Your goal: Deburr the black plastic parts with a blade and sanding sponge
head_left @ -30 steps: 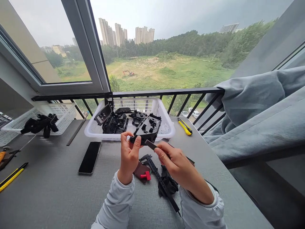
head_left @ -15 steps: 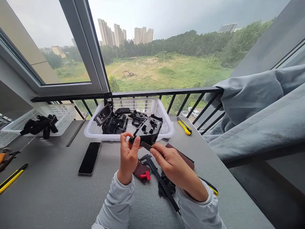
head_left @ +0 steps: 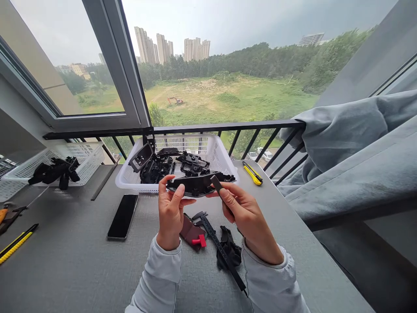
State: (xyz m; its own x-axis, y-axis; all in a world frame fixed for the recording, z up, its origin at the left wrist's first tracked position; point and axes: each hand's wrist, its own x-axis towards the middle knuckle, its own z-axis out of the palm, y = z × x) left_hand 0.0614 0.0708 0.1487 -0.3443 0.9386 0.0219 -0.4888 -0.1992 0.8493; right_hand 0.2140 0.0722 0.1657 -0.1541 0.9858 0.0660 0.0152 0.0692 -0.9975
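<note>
My left hand grips the end of a black moulded plastic part, which is held flat and seen nearly edge-on above the basket's front rim. My right hand pinches a flat dark sanding stick or file between thumb and fingers. Its tip stands just above the part's top edge, and the fingers of that hand reach under the part's right side. Both sleeves are pale grey.
A white plastic basket holds several black plastic parts. On the grey table lie a phone, a caliper, a black glove, a yellow utility knife, and a second basket at left. A grey blanket lies at right.
The black part has turned from showing its face to lying flat and edge-on. My hands have moved apart, and the sanding stick now points up at the part's top edge.
</note>
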